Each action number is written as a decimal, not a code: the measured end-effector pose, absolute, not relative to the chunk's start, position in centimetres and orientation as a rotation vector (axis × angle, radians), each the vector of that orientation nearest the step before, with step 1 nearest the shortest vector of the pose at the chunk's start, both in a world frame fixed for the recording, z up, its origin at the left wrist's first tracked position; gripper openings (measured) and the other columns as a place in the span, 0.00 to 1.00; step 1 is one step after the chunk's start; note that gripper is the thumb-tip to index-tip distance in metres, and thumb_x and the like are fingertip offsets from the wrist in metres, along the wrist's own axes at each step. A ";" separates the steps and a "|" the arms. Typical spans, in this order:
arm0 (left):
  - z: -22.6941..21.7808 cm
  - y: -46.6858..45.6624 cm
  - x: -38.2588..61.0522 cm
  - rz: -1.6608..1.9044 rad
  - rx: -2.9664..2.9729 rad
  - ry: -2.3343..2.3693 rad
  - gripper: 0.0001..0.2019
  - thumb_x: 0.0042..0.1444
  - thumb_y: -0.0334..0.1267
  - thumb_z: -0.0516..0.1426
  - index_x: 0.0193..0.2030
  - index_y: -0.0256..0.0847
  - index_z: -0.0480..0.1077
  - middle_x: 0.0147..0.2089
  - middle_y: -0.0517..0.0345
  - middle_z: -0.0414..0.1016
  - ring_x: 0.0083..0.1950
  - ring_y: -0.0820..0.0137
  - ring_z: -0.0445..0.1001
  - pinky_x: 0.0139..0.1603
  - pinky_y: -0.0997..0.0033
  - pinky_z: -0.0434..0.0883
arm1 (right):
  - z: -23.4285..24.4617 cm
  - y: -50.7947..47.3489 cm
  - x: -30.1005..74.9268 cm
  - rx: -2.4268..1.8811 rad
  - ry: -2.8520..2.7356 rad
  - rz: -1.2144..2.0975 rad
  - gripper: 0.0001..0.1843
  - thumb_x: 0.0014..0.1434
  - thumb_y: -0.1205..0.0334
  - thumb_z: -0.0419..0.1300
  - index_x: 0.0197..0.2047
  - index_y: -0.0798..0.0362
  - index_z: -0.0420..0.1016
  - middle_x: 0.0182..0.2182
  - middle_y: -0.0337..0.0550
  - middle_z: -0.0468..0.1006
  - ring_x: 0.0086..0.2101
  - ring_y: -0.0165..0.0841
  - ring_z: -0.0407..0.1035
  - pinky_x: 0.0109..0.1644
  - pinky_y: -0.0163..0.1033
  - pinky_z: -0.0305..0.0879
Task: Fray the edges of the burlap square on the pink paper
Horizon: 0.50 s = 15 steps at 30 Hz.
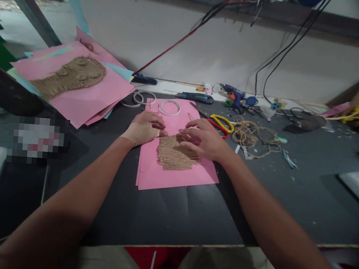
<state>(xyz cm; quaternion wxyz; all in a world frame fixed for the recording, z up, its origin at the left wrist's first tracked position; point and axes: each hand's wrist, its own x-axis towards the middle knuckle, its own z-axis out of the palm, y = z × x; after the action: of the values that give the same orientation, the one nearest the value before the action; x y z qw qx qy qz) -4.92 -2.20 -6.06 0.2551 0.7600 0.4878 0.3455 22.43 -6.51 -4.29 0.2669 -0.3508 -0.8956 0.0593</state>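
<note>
A flat mat of jute twine (177, 161), laid in close rows, rests on pink paper sheets (175, 184) in front of me. My left hand (145, 128), with tan tape around its back and wrist, is at the mat's upper left corner. Its thumb and forefinger come together on the twine at that edge. Over the mat's upper right part lies my right hand (205, 140), fingers spread and thumb on the rows. A small loop of twine stands up just beyond its fingertips.
Scissors (222, 125) with red and yellow handles lie right of the paper, beside tangled twine (249, 134). Behind are metal rings (169, 107), a utility knife (196, 97) and a blue glue gun (237, 95). A finished-looking twine piece (78, 74) sits on pink sheets at left.
</note>
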 end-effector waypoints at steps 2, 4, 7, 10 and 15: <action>-6.0 -2.1 -5.0 0.936 2.076 1.323 0.09 0.41 0.38 0.73 0.32 0.43 0.84 0.43 0.52 0.85 0.46 0.60 0.84 0.47 0.63 0.82 | -4.4 -6.5 22.4 -0.943 -2.435 0.156 0.18 0.69 0.46 0.63 0.53 0.48 0.84 0.51 0.52 0.79 0.54 0.46 0.72 0.61 0.58 0.69; -6.0 -2.1 -5.0 0.941 2.090 1.313 0.09 0.41 0.38 0.73 0.32 0.43 0.84 0.42 0.52 0.85 0.46 0.60 0.84 0.48 0.64 0.82 | -4.5 -6.5 22.2 -0.953 -2.442 0.147 0.19 0.69 0.45 0.63 0.53 0.48 0.84 0.51 0.53 0.80 0.53 0.47 0.73 0.59 0.57 0.70; -6.0 -2.1 -5.0 0.949 2.097 1.307 0.09 0.41 0.38 0.73 0.32 0.43 0.84 0.42 0.53 0.85 0.46 0.60 0.84 0.47 0.64 0.81 | -4.5 -6.5 22.0 -0.981 -2.443 0.140 0.21 0.68 0.43 0.63 0.53 0.49 0.84 0.51 0.54 0.80 0.51 0.48 0.73 0.57 0.57 0.71; -5.9 -2.1 -5.0 0.946 2.094 1.320 0.09 0.40 0.38 0.73 0.31 0.43 0.83 0.41 0.53 0.85 0.46 0.59 0.84 0.49 0.63 0.81 | -4.4 -6.6 21.9 -0.981 -2.448 0.142 0.21 0.69 0.44 0.62 0.53 0.51 0.84 0.51 0.55 0.80 0.51 0.47 0.73 0.57 0.56 0.71; -5.9 -2.0 -5.0 0.927 2.060 1.315 0.10 0.40 0.38 0.73 0.32 0.43 0.84 0.43 0.53 0.85 0.46 0.59 0.84 0.48 0.64 0.81 | -4.4 -6.6 21.9 -0.963 -2.463 0.124 0.19 0.70 0.46 0.61 0.51 0.50 0.85 0.50 0.55 0.80 0.50 0.46 0.73 0.57 0.55 0.70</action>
<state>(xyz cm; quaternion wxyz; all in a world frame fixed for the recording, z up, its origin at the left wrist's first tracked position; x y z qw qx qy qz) -4.98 -2.02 -5.87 0.2609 0.7607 0.4857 0.3425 21.88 -6.60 -4.43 0.2445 -0.3528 -0.9020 0.0454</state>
